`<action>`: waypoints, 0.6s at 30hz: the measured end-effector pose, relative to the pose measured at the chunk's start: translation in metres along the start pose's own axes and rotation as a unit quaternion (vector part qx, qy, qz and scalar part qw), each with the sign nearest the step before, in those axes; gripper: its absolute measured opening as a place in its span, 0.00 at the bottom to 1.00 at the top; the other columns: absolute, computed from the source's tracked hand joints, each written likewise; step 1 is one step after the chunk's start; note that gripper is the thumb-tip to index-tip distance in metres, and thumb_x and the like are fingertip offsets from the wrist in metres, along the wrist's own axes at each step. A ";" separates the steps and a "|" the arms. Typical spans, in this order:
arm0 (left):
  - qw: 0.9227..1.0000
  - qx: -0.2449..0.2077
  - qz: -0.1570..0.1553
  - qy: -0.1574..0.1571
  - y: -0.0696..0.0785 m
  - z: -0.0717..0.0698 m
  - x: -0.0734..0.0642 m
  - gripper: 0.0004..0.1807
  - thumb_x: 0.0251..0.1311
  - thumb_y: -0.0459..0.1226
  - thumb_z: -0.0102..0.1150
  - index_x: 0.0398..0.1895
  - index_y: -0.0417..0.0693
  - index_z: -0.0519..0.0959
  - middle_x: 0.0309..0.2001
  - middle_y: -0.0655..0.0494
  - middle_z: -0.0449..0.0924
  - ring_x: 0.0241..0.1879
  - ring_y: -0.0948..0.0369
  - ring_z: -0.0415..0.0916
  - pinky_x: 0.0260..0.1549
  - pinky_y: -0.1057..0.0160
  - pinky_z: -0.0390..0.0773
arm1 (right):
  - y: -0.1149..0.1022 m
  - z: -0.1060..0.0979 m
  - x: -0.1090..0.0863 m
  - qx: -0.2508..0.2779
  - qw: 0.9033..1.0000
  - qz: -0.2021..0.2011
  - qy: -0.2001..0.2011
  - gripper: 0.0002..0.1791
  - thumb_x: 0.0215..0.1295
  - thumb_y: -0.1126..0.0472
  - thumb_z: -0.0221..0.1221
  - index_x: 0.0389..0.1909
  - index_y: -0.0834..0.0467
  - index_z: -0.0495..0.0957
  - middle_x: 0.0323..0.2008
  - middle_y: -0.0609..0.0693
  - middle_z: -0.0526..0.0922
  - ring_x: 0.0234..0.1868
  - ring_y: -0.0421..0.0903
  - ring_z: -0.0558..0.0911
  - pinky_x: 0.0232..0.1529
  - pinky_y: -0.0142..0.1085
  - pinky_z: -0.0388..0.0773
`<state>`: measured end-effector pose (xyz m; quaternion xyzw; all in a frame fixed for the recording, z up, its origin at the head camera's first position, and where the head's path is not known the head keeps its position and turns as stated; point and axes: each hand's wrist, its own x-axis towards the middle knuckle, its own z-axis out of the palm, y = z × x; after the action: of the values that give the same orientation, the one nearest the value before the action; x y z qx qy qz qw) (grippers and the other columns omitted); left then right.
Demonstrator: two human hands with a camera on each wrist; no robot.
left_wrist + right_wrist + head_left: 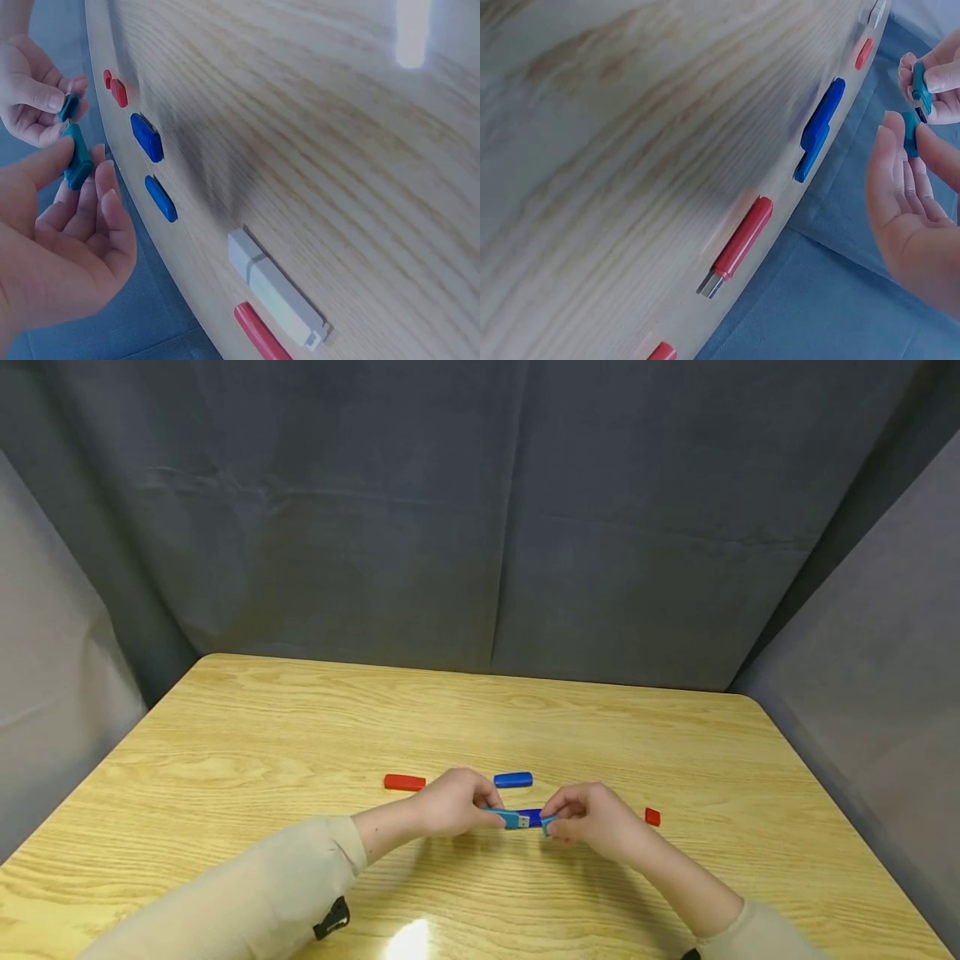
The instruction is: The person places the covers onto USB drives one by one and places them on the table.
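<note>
My left hand pinches a light-blue USB stick between thumb and fingers, its metal plug bare and pointing right. The matching light-blue cap is pinched by my right hand, a small gap away from the plug. In the left wrist view the stick and cap look teal and are held above the table. Behind them lies a dark blue USB stick, partly hidden by the hands in the head view. Farther back is another blue USB stick.
A red stick lies left of the blue ones, and a small red cap is at the right. One red USB stick shows a bare metal plug. A white USB stick rests on the wooden table. Grey curtains surround it.
</note>
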<state>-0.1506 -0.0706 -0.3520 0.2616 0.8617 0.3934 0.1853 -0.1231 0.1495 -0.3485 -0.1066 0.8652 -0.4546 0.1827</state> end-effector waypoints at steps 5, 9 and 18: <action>1.000 -0.005 -0.004 0.000 0.002 0.001 -0.002 0.04 0.54 0.34 0.64 0.25 0.42 0.81 0.21 0.60 0.75 0.21 0.66 0.65 0.21 0.72 0.64 | 0.000 0.003 0.000 0.018 1.000 0.003 -0.005 0.07 0.58 0.70 0.59 0.36 0.69 0.77 0.28 0.54 0.82 0.28 0.43 0.80 0.32 0.39 0.80; 1.000 -0.011 -0.006 0.001 0.002 0.002 -0.003 0.04 0.53 0.34 0.64 0.25 0.42 0.81 0.21 0.58 0.76 0.21 0.66 0.66 0.20 0.72 0.64 | 0.000 0.003 0.001 0.030 0.999 0.005 -0.009 0.07 0.59 0.70 0.58 0.37 0.70 0.76 0.28 0.56 0.82 0.29 0.44 0.81 0.33 0.40 0.81; 1.000 -0.010 -0.013 -0.003 0.003 0.004 -0.003 0.04 0.53 0.34 0.65 0.27 0.42 0.81 0.22 0.58 0.76 0.22 0.66 0.67 0.21 0.71 0.66 | -0.001 0.004 0.000 0.035 0.999 0.007 -0.010 0.08 0.60 0.69 0.58 0.38 0.69 0.75 0.27 0.54 0.82 0.28 0.45 0.81 0.33 0.41 0.80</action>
<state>-0.1449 -0.0686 -0.3519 0.2496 0.8603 0.3991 0.1958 -0.1213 0.1453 -0.3496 -0.0989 0.8478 -0.4819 0.1980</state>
